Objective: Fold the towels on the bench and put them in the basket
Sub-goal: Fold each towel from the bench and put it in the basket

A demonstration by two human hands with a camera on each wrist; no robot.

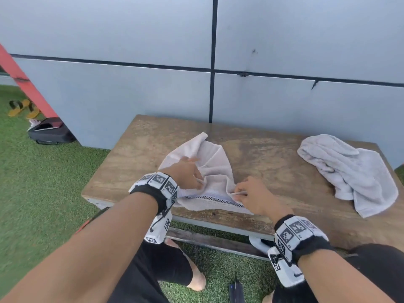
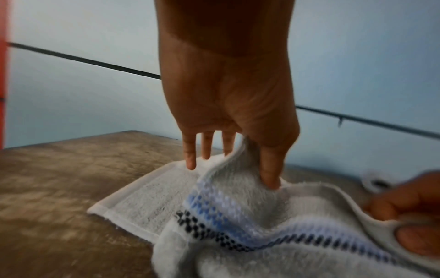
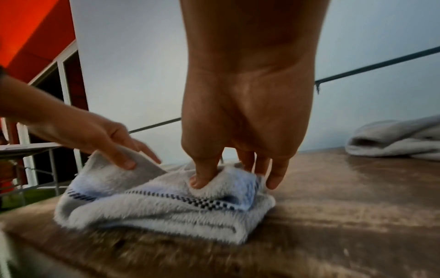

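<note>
A white towel (image 1: 209, 171) with a blue and black checked stripe (image 2: 238, 225) lies crumpled at the near left of the wooden bench (image 1: 273, 162). My left hand (image 1: 188, 173) pinches the towel's hem between thumb and forefinger (image 2: 271, 175), the other fingers straight. My right hand (image 1: 251, 195) pinches the same hem further right, thumb (image 3: 202, 176) pressed into the pile. A second white towel (image 1: 349, 171) lies bunched at the bench's right end. No basket is in view.
A grey panelled wall (image 1: 153, 95) stands right behind the bench. Artificial grass (image 1: 43, 182) surrounds it. A black case (image 1: 50, 132) and yellow sandals (image 1: 21, 108) lie on the grass at far left, beside a red beam (image 1: 26, 84). My knees are under the bench's near edge.
</note>
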